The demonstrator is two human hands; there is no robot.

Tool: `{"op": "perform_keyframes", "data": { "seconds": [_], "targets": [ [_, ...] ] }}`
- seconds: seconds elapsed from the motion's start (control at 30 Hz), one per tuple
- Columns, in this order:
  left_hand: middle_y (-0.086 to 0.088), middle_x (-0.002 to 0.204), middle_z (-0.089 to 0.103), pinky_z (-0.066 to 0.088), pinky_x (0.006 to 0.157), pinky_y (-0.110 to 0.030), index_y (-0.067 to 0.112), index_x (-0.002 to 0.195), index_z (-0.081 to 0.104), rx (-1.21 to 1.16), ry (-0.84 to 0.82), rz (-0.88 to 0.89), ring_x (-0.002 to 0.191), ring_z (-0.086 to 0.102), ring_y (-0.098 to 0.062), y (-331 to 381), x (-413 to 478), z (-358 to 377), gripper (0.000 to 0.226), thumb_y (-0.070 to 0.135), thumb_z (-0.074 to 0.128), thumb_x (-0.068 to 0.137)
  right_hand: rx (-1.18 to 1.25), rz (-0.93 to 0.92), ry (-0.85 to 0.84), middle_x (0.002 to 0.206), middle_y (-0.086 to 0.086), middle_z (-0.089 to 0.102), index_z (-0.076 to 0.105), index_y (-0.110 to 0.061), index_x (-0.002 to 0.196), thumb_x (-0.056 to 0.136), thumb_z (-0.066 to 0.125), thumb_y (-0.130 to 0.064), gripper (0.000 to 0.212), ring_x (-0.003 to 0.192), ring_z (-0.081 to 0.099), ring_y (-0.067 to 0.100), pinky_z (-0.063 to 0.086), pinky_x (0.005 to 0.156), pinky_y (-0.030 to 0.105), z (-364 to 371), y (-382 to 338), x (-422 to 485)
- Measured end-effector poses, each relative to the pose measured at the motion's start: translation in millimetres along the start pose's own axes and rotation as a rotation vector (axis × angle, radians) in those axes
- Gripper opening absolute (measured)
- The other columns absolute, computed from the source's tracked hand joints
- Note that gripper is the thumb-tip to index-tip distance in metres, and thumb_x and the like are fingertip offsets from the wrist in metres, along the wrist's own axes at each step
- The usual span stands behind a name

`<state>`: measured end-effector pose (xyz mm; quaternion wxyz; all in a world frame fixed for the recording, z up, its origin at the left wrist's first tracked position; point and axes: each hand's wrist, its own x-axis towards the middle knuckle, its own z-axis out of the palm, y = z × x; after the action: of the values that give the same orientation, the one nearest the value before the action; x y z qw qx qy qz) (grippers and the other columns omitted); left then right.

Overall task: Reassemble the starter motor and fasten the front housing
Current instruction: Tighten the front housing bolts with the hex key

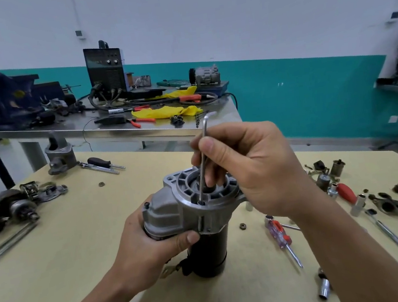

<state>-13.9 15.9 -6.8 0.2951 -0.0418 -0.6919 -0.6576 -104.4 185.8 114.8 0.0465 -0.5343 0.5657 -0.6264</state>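
Observation:
The starter motor [209,250] stands upright on the wooden table, black body below, grey aluminium front housing [175,209] on top. My left hand [152,247] grips the motor just under the housing, thumb on the seam. My right hand [248,170] pinches a silver hex key [203,160] held nearly upright. The key's lower tip sits in a bolt head [201,202] on the housing's face. A second dark bolt head [146,204] shows on the housing's left shoulder.
On the wooden table [78,241] lie an armature with parts [5,212] at left, another housing [58,155], screwdrivers [282,237], sockets [323,287], nuts [242,226] and small parts at right. A metal bench [115,128] with a welder [104,69] and tools stands behind.

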Motion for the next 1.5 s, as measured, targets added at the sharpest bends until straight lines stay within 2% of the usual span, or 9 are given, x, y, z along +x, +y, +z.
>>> {"op": "perform_keyframes", "data": {
  "seconds": [0.23,0.43,0.63,0.8,0.97,1.27,1.33,1.4,1.5],
  "targets": [
    [-0.009,0.109,0.077,0.058,0.082,-0.024,-0.001,0.118,0.066,0.021,0.011,0.005,0.102,0.074,-0.023,2,-1,1,0.065,0.022,0.087,0.061,-0.05,0.041,-0.079,0.083,0.001,0.076,0.071,-0.018,0.096,0.095,0.058,-0.009,0.015,0.056,0.067,0.014,0.048,0.05,0.019,-3,-3,-2],
    [-0.001,0.094,0.079,0.056,0.071,-0.017,-0.003,0.114,0.066,0.064,0.025,-0.01,0.083,0.074,-0.009,0,-2,1,0.058,0.007,0.089,0.062,0.029,0.015,0.002,0.072,0.003,0.075,0.075,-0.013,0.086,0.087,0.071,-0.004,0.01,0.047,0.065,0.013,0.046,0.044,0.014,2,-5,-3],
    [-0.002,0.096,0.079,0.056,0.071,-0.018,-0.003,0.114,0.066,0.07,0.031,0.003,0.084,0.075,-0.01,-1,-2,1,0.054,0.002,0.083,0.062,0.011,-0.021,0.103,0.064,-0.001,0.073,0.075,-0.014,0.078,0.08,0.08,-0.008,0.008,0.045,0.066,0.013,0.047,0.043,0.016,8,-2,-3],
    [-0.007,0.105,0.079,0.058,0.079,-0.022,-0.003,0.116,0.065,0.072,0.034,0.013,0.097,0.075,-0.019,-1,-2,0,0.057,0.003,0.083,0.063,-0.004,0.018,0.05,0.072,-0.001,0.074,0.075,-0.019,0.089,0.089,0.071,-0.012,0.008,0.049,0.065,0.011,0.048,0.047,0.015,9,0,-4],
    [-0.006,0.101,0.079,0.057,0.076,-0.02,-0.003,0.114,0.066,0.084,0.034,0.008,0.093,0.076,-0.016,-2,-2,-1,0.055,0.003,0.083,0.063,-0.085,0.077,-0.073,0.085,-0.001,0.076,0.07,-0.018,0.098,0.099,0.055,-0.012,0.016,0.054,0.065,0.01,0.047,0.049,0.013,2,-6,-4],
    [-0.003,0.094,0.079,0.056,0.069,-0.017,-0.002,0.114,0.066,0.101,0.019,0.004,0.081,0.074,-0.009,0,-2,0,0.054,0.005,0.083,0.063,-0.068,0.0,0.024,0.075,0.007,0.076,0.075,-0.003,0.089,0.093,0.065,-0.005,0.01,0.05,0.069,0.018,0.045,0.045,0.013,7,-5,-7],
    [-0.005,0.099,0.079,0.057,0.073,-0.019,-0.001,0.116,0.066,0.093,0.013,0.01,0.088,0.075,-0.013,-1,-2,0,0.058,0.007,0.087,0.062,-0.069,0.004,0.049,0.074,0.006,0.075,0.074,-0.007,0.089,0.093,0.066,-0.006,0.009,0.048,0.067,0.017,0.045,0.044,0.013,8,-4,-7],
    [-0.007,0.105,0.078,0.058,0.079,-0.022,0.0,0.117,0.066,0.073,0.01,0.012,0.097,0.075,-0.019,-1,-2,-1,0.065,0.016,0.092,0.06,-0.088,0.024,0.069,0.074,0.002,0.075,0.071,-0.013,0.098,0.094,0.066,-0.008,0.009,0.047,0.066,0.015,0.046,0.045,0.014,9,-5,-7],
    [-0.006,0.101,0.079,0.058,0.073,-0.02,0.001,0.116,0.066,0.048,0.018,0.002,0.09,0.076,-0.015,0,-2,1,0.064,0.023,0.088,0.06,-0.187,0.02,0.038,0.075,-0.002,0.076,0.052,-0.021,0.136,0.096,0.063,-0.011,0.043,0.051,0.068,0.014,0.052,0.049,0.02,9,-7,-8]
  ]
}}
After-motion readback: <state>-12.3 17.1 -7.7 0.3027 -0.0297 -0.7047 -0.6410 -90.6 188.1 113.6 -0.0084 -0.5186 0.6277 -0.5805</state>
